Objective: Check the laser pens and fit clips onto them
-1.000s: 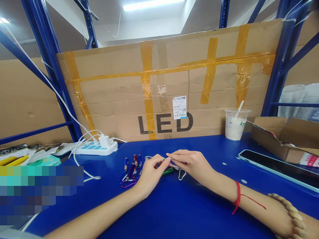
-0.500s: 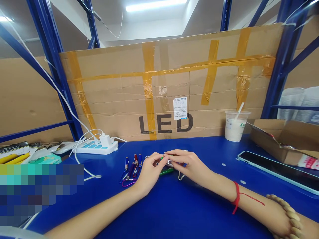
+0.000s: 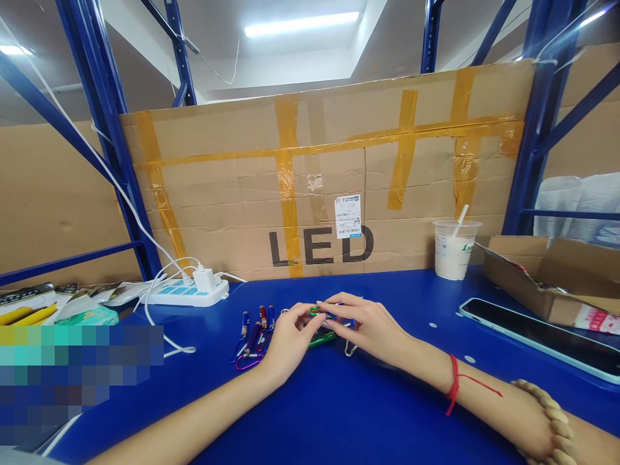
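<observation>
My left hand [image 3: 289, 341] is closed in a pinch on a small green carabiner [image 3: 314, 311], part of which shows above the thumb. Fingertips of my right hand [image 3: 371, 326] meet the left ones there. Bits of blue and metal show between the right fingers, but what they grip is mostly hidden. Beneath both hands lies a green tube [image 3: 323, 340], and a silver clip [image 3: 349, 349] pokes out under the right palm. Left of my left hand, several small blue, red and purple tubes [image 3: 252, 336] with carabiners lie together on the blue table [image 3: 300, 420].
A white power strip [image 3: 186, 294] with cables sits at the back left, near packages [image 3: 87, 314]. At the right are a drink cup [image 3: 454, 250] with a straw, a phone [image 3: 537, 336] and an open cardboard box [image 3: 557, 278]. A cardboard panel [image 3: 232, 213] stands behind.
The fingertips have shifted slightly, and more of the green carabiner shows between the hands. The silver part seen at the fingertips is now mostly covered. The whole view has tilted up a little.
</observation>
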Action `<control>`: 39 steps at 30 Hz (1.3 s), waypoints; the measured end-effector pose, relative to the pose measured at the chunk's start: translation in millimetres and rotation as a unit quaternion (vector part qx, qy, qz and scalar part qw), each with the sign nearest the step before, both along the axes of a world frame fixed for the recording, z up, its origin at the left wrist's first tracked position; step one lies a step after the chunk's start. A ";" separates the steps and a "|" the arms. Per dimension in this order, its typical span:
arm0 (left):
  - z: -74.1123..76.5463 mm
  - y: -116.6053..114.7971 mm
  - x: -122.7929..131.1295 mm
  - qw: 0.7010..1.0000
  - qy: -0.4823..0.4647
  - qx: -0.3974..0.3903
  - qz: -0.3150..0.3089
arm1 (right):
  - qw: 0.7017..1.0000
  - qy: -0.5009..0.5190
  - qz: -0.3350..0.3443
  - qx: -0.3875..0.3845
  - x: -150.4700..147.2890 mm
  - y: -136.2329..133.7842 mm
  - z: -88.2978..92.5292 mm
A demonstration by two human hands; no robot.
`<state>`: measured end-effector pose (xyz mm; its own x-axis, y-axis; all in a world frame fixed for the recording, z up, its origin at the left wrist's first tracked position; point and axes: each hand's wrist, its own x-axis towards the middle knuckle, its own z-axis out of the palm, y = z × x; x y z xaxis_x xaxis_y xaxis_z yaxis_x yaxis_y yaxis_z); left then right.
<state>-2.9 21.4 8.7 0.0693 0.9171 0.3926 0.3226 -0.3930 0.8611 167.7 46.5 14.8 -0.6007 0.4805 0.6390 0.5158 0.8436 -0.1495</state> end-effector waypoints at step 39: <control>-2.8 2.3 1.1 0.997 -0.048 -0.046 -0.046 | 0.994 0.105 -0.005 -0.039 1.5 7.7 -1.3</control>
<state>-1.8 23.7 5.8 0.1203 0.9414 0.3152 0.2031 -0.3342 0.9204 169.3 54.2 13.5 -0.4527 0.5392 0.7102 0.4750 0.8199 -0.3196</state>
